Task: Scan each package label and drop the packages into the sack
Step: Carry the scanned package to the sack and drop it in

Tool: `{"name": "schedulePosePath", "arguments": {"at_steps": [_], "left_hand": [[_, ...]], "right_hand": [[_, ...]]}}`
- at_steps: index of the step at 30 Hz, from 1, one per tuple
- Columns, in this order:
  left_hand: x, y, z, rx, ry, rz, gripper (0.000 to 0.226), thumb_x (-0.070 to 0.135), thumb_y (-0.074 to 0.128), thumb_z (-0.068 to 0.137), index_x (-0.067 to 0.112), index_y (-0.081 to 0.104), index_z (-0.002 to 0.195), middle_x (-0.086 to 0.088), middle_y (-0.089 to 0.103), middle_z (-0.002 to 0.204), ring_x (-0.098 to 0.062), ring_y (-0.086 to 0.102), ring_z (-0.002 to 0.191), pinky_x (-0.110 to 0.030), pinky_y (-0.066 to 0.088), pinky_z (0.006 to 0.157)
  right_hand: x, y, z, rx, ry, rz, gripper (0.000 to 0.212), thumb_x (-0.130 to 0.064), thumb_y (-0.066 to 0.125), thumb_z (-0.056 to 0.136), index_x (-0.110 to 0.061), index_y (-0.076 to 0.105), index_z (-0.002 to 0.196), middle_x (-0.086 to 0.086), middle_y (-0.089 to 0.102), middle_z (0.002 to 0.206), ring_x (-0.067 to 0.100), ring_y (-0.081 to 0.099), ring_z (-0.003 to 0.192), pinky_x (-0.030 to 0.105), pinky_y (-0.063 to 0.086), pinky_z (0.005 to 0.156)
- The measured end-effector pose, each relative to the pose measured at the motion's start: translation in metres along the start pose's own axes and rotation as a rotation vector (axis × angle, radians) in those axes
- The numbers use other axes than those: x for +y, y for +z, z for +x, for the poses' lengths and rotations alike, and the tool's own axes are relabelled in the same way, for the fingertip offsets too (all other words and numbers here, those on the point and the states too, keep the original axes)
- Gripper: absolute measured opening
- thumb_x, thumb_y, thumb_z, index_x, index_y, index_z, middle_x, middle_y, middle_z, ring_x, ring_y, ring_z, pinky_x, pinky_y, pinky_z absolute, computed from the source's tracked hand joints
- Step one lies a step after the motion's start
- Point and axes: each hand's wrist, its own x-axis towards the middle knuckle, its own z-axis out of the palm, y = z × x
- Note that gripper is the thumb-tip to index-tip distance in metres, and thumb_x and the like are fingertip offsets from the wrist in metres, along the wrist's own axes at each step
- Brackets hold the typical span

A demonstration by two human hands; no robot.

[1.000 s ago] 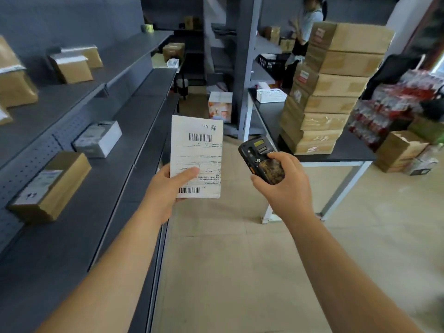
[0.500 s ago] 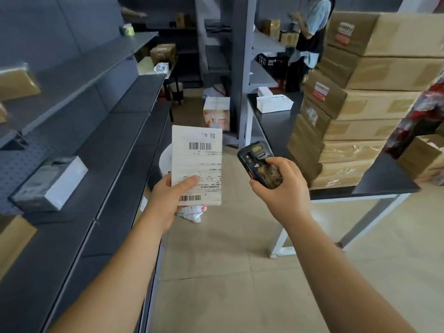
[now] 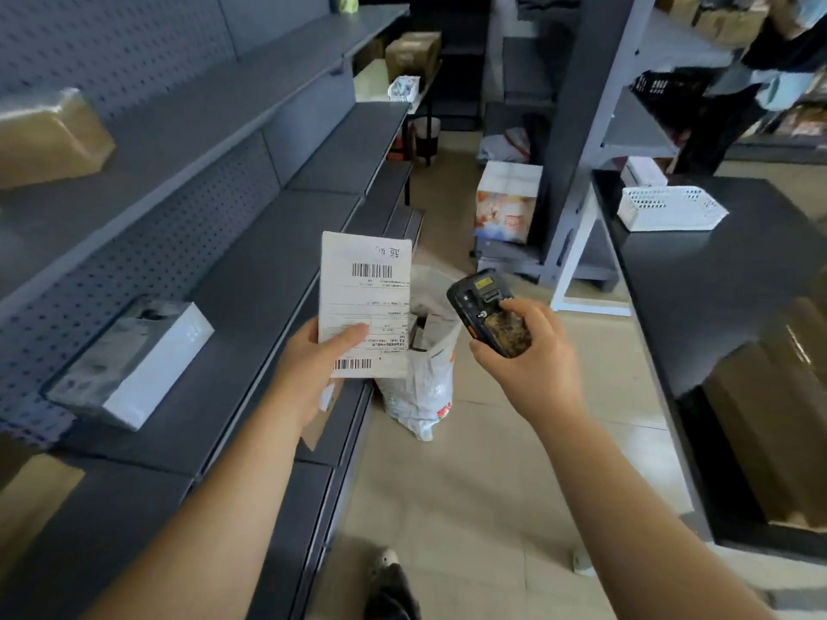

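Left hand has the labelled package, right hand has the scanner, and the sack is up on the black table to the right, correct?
Not quite. The head view shows the sack standing on the floor beside the shelving, not on the black table. The rest holds: the left hand holds the labelled package and the right hand grips the scanner.

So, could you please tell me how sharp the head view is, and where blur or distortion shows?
Head view: the package label in the left hand and the scanner in the right hand are fairly sharp; the brown box on the upper shelf and the white box are motion-blurred; wide-angle distortion bends the shelf edges.
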Motion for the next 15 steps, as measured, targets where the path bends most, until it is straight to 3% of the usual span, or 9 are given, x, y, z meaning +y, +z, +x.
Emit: {"name": "schedulePosePath", "arguments": {"at_steps": [5,8,12,15], "left_hand": [[0.001,0.004,0.107,-0.055,-0.058,0.053,0.03,0.019,0.075,0.085,0.021,0.068,0.113,0.004,0.077,0.102,-0.015,0.074,0.09,-0.024,0.057,0.065],[0.002,0.014,0.17,-0.071,-0.084,0.08,0.03,0.018,0.075,0.085,0.019,0.067,0.113,0.002,0.077,0.101,-0.015,0.074,0.088,-0.024,0.057,0.064],[-0.007,0.034,0.232,-0.069,-0.148,0.094,0.025,0.014,0.075,0.085,0.018,0.067,0.108,-0.002,0.076,0.102,-0.02,0.074,0.093,-0.035,0.059,0.076],[-0.025,0.052,0.276,-0.075,-0.23,0.134,0.023,0.012,0.075,0.085,0.019,0.067,0.104,-0.005,0.076,0.103,-0.024,0.073,0.095,-0.039,0.058,0.081]], "right_hand": [[0.017,0.051,0.083,-0.026,0.085,-0.023,0.055,-0.03,0.082,0.072,-0.026,0.059,0.123,-0.014,0.054,0.119,0.006,0.049,0.105,0.011,0.034,0.078],[0.032,0.079,0.125,0.001,0.122,-0.049,0.056,-0.03,0.083,0.072,-0.022,0.06,0.123,-0.009,0.056,0.121,0.005,0.048,0.105,0.016,0.033,0.084],[0.061,0.1,0.161,-0.01,0.192,-0.092,0.056,-0.036,0.081,0.072,-0.028,0.058,0.124,-0.018,0.051,0.12,-0.009,0.038,0.095,0.021,0.035,0.082],[0.089,0.116,0.193,-0.035,0.227,-0.1,0.056,-0.035,0.081,0.072,-0.029,0.058,0.123,-0.02,0.049,0.117,-0.01,0.038,0.092,0.021,0.036,0.081]]}}
